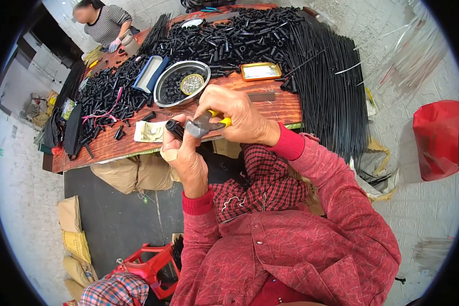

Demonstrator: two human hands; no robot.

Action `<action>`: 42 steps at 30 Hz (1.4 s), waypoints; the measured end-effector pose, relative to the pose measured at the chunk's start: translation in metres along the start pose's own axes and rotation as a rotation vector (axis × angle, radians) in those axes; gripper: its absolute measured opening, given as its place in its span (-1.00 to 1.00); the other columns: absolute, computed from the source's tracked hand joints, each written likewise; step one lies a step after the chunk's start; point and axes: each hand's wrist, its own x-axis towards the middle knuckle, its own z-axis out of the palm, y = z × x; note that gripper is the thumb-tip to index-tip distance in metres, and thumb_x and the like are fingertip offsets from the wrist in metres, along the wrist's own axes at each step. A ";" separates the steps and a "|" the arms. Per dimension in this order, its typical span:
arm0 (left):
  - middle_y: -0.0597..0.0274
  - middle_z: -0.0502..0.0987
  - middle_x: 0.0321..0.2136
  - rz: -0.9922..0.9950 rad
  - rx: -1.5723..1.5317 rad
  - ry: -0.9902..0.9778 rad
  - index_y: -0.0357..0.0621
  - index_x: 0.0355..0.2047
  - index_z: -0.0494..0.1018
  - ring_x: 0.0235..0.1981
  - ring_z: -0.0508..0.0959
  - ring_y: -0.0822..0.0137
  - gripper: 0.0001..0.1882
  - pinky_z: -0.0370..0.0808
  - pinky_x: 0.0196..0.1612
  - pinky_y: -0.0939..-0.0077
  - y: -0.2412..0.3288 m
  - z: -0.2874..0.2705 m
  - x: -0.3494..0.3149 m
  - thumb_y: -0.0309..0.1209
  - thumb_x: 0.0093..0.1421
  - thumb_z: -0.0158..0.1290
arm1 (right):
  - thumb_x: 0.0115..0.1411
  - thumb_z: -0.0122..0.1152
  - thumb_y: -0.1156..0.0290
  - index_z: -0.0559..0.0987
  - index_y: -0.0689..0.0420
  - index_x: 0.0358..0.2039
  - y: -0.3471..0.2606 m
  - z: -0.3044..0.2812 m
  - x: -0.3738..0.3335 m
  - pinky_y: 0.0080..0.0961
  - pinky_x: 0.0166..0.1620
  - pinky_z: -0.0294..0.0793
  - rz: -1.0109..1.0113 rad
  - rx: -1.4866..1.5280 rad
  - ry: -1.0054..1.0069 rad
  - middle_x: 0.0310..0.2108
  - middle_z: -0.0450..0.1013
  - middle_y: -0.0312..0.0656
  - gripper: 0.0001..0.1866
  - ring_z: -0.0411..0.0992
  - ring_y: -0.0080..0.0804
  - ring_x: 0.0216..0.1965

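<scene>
My left hand (187, 166) is closed round a short black tubular part (175, 128), its round end pointing up and away from me. A tan plaster is stuck on this hand. In my right hand (237, 113) are pliers (223, 122) with yellow handles, their head brought up against my left thumb and the black part. A grey rounded piece covers the spot where they meet; I cannot tell whether it belongs to the tool or wraps the thumb. Both hands are over the near edge of the wooden table (94, 156).
Black parts (239, 41) are heaped across the table, beside a bundle of long black rods (326, 86). Past my hands stand a metal basin (160, 102) with a small dish of silvery bits (192, 84), a yellow-rimmed tray (260, 71) and a blue-edged box (150, 73). Another person (103, 25) works far left.
</scene>
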 end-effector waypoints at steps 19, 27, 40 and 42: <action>0.28 0.43 -0.28 0.056 -0.032 -0.146 -0.36 0.15 0.27 -0.39 0.31 0.54 -0.55 0.25 -0.34 0.66 -0.001 0.009 -0.001 -0.30 0.35 -0.08 | 0.26 0.15 0.24 0.48 0.14 -0.28 -0.010 0.031 0.000 -0.65 -0.46 0.39 0.744 1.026 0.147 -0.51 0.34 -0.36 -0.78 0.30 -0.65 -0.51; 0.29 0.44 -0.24 0.035 -0.003 -0.093 -0.34 0.17 0.26 -0.35 0.33 0.55 -0.53 0.25 -0.31 0.65 -0.001 0.009 -0.001 -0.30 0.36 -0.06 | 0.25 0.18 0.24 0.51 0.14 -0.28 -0.009 0.031 0.000 -0.67 -0.47 0.36 0.781 0.986 0.128 -0.49 0.36 -0.37 -0.78 0.30 -0.66 -0.50; 0.30 0.46 -0.22 0.032 -0.015 -0.109 -0.35 0.16 0.28 -0.33 0.34 0.55 -0.54 0.27 -0.31 0.64 -0.003 0.005 0.000 -0.30 0.35 -0.04 | 0.25 0.18 0.26 0.53 0.14 -0.29 -0.008 0.032 -0.001 -0.67 -0.45 0.34 0.765 1.009 0.110 -0.49 0.35 -0.38 -0.79 0.29 -0.66 -0.51; 0.30 0.46 -0.23 0.037 -0.007 -0.111 -0.35 0.15 0.28 -0.33 0.35 0.55 -0.54 0.27 -0.31 0.65 -0.003 0.005 0.000 -0.30 0.35 -0.04 | 0.25 0.18 0.26 0.53 0.14 -0.29 -0.008 0.032 -0.001 -0.67 -0.45 0.34 0.766 1.004 0.110 -0.49 0.35 -0.38 -0.80 0.29 -0.66 -0.51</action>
